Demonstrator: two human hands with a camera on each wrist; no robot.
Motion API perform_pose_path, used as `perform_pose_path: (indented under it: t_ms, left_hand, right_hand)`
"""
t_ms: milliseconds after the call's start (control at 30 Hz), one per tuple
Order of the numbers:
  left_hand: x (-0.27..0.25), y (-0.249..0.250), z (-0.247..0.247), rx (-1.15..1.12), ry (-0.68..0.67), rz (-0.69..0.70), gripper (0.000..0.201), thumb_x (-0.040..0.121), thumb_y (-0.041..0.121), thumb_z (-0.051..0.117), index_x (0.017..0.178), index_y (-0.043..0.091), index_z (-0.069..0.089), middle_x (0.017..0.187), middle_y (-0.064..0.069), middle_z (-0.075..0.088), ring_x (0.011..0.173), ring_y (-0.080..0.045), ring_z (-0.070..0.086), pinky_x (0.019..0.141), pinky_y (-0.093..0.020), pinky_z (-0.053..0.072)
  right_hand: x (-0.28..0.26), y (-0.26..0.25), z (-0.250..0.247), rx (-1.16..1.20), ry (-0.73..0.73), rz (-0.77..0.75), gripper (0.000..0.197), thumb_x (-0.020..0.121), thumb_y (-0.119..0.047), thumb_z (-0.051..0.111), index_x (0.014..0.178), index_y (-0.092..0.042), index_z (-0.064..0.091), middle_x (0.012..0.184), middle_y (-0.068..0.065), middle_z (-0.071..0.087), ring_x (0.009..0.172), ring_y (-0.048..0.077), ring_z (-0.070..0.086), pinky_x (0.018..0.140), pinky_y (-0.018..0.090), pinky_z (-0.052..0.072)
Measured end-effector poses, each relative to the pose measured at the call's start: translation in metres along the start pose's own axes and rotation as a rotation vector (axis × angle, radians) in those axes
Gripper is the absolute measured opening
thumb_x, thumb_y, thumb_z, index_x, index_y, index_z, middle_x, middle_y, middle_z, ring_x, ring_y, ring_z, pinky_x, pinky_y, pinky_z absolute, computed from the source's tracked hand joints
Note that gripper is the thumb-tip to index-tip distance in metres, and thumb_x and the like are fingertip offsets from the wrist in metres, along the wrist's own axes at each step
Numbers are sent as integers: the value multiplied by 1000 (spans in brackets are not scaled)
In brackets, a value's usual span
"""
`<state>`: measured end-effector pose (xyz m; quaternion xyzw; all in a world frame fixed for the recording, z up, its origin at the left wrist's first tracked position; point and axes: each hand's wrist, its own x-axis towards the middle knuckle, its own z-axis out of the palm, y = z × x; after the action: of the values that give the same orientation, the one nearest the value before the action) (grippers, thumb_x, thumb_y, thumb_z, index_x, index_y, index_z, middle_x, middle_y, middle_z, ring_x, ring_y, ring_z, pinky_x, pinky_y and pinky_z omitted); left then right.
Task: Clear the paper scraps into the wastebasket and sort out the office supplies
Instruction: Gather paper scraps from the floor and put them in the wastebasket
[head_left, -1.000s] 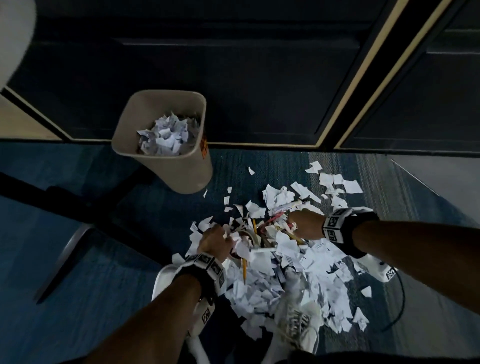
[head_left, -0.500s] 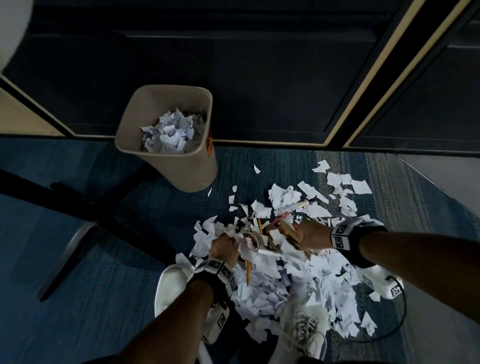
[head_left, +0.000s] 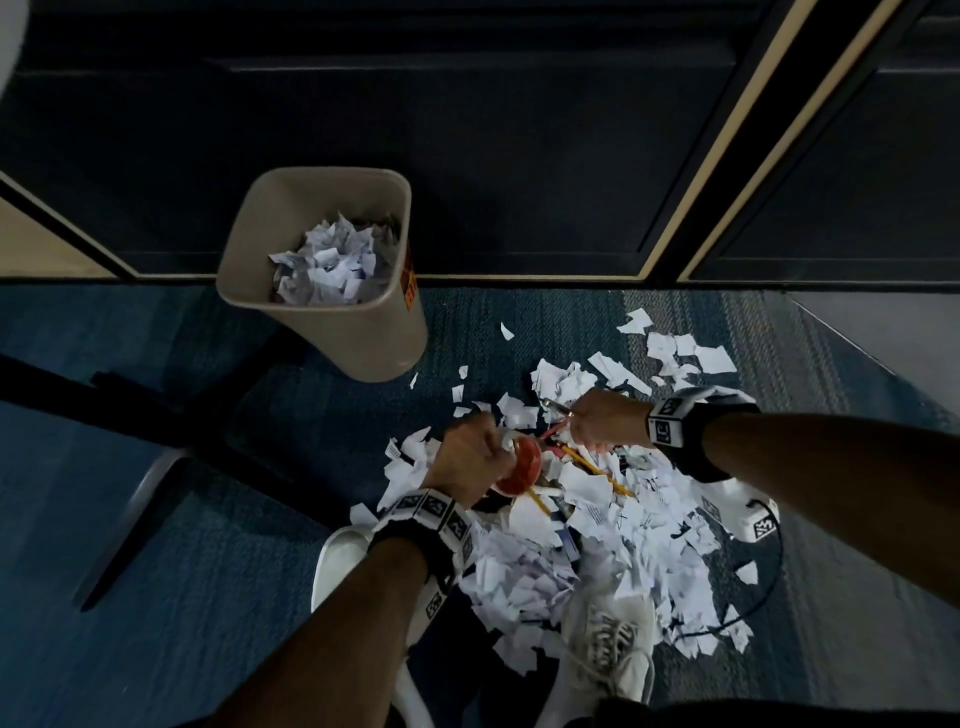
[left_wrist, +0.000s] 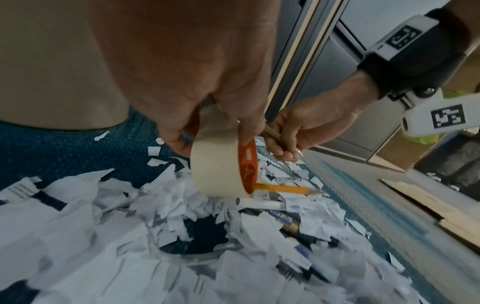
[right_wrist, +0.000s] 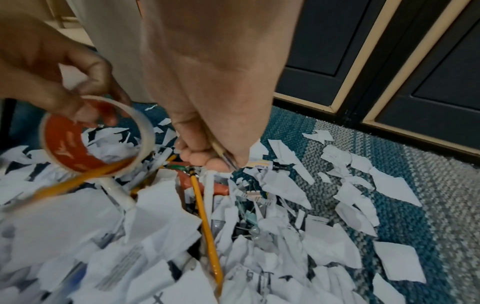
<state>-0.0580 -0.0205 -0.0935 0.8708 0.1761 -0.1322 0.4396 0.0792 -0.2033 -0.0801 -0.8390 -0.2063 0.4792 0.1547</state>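
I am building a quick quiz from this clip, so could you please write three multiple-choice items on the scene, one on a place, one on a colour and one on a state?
1. Where does the wastebasket stand relative to the scrap pile in the head view?
A. Up and to the left
B. In the middle of it
C. Behind the white shoe

2. What colour is the inside of the tape roll?
A. Green
B. Orange-red
C. Black

3. What is the left hand doing?
A. Lying flat on the carpet
B. Holding the tape roll
C. Reaching into the wastebasket

Answers: 1 A, the basket stands on bare carpet beyond the pile's left edge; 2 B, the core shows orange-red in both wrist views; 3 B, its fingers curl round the roll above the scraps.
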Motion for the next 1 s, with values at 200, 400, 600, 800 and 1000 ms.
perform_pose_path:
  t_ms: [200,400,600,800,1000]
  left_hand:
    - [3,14,-1,-212,-63,171,29,73,9,83,84,11,57,91,1,65,73,-7,58,67,-20,49]
    - [7,6,-1,-464,-32,-19,30,82,18,79,102,12,58,93,-15,65,81,-22,68,75,-44,60]
    - [3,5,5,-731,-90,-299,22,92,14,68,111,11,57,116,-16,64,103,-36,66,74,-57,59]
    - [6,-9,11,-395,-66,-344,26,95,5,52,117,16,56,109,-10,65,99,-30,66,79,-44,58]
    - [7,-20,21,-135,-44,-297,21,86,15,69,97,21,53,98,-3,61,96,-25,61,82,-32,50]
  right_hand:
    - [1,-14,4,195,39,0,17,96,-13,47,96,-8,64,70,1,56,61,14,50,57,26,42]
    - [-6,-13,-10,457,-183,105,9,80,-7,51,84,-3,58,55,5,44,47,15,31,48,27,26]
    - [0,-3,-6,384,-145,253,18,88,-20,61,92,-3,66,58,8,54,43,15,32,43,23,27]
    - [-6,8,14,-61,25,200,27,87,-16,69,69,-15,50,62,2,55,50,15,50,49,23,40]
    - [-14,15,38,-399,52,91,17,91,-16,64,103,-7,58,91,8,52,87,25,53,64,26,36]
